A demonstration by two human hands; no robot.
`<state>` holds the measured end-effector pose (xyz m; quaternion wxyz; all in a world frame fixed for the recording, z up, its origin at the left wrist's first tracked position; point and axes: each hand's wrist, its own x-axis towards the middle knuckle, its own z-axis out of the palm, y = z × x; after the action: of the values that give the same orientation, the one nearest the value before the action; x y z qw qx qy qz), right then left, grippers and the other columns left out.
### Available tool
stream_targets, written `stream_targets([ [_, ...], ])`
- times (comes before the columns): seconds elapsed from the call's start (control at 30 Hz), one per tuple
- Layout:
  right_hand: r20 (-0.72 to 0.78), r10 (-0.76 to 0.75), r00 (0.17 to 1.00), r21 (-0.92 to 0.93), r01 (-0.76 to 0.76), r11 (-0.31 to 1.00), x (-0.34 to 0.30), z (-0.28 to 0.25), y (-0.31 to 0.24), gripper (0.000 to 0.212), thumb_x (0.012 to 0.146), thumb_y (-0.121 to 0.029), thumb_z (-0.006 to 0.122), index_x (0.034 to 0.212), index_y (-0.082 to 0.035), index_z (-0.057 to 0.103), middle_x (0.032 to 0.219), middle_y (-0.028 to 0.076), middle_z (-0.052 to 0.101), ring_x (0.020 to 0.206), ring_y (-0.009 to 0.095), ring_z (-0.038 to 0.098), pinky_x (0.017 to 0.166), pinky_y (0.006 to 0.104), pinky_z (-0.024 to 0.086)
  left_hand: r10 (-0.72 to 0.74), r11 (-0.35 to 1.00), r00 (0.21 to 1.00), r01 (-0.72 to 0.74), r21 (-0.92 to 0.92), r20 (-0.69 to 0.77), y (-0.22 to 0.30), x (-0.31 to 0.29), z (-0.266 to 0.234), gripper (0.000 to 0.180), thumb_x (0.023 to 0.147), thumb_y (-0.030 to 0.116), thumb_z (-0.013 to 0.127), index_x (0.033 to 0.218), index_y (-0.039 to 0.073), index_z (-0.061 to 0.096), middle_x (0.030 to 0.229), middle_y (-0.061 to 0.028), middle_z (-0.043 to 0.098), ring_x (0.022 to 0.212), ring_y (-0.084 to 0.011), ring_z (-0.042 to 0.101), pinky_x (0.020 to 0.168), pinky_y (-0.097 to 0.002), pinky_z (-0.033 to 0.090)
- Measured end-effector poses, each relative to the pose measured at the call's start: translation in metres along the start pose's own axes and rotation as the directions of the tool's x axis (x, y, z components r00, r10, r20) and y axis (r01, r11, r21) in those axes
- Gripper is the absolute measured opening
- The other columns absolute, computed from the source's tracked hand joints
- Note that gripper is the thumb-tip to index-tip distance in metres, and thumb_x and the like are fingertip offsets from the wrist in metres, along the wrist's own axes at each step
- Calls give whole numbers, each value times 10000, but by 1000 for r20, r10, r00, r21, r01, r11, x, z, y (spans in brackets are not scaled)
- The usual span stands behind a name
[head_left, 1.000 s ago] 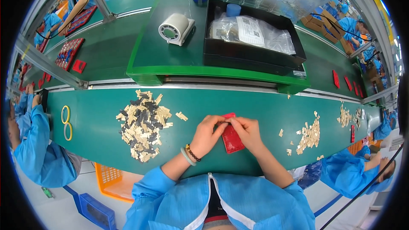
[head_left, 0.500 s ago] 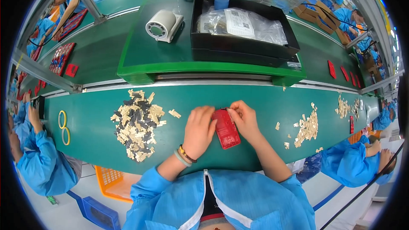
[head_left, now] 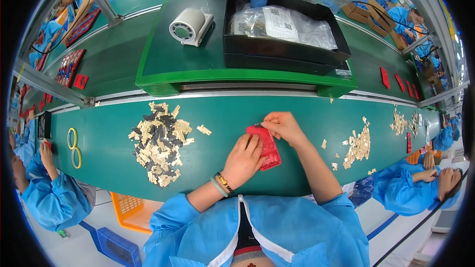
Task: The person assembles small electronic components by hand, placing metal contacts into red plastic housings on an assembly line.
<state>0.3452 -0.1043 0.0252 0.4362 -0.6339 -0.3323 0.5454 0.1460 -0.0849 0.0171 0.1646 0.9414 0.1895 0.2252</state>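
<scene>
A red, flat, rectangular plastic case (head_left: pixel 270 149) lies slightly tilted on the green worktable in front of me. My left hand (head_left: pixel 242 158) grips its left side, with the fingers bent over its face. At the case's far end, my right hand (head_left: pixel 283 126) is closed in a pinch. A small dark bit shows by those fingertips, too small to name. Left of my hands is a heap of cream and dark grey small flat pieces (head_left: pixel 161 143), with one cream piece (head_left: pixel 204 129) apart from it.
Cream pieces (head_left: pixel 357 148) form another pile to the right. Beyond, a raised green shelf (head_left: pixel 198 76) bears a white fan (head_left: pixel 190 28) and a black box (head_left: pixel 287 62) with plastic bags. Two yellow rings (head_left: pixel 72 138) lie at left. Co-workers in blue sit at both sides.
My left hand has moved right and down, from beside the case onto its left side. The right hand has shifted slightly up and now pinches at the case's far end.
</scene>
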Motion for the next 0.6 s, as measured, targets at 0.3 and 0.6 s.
stream_targets([
  [0.3, -59, 5, 998, -109, -12, 994, 1, 6, 5, 88, 833, -78, 661, 841, 8, 648, 642, 18, 623, 509, 37, 503, 426, 200, 360, -10, 1000, 1000, 10, -5, -8, -1, -1, 1, 428, 762, 230, 686, 1099, -15, 588, 1213, -164, 505, 1152, -347, 459, 956, -423, 435],
  [0.6, -98, -33, 995, -189, 14, 982, -1, 10, 5, 93, 823, -75, 667, 834, 16, 650, 636, 18, 629, 536, 40, 523, 471, 209, 399, -23, 1000, 1000, 23, -12, -3, -1, -2, 1, 422, 766, 233, 686, 1097, -10, 590, 1219, -160, 504, 1161, -344, 458, 950, -423, 440],
])
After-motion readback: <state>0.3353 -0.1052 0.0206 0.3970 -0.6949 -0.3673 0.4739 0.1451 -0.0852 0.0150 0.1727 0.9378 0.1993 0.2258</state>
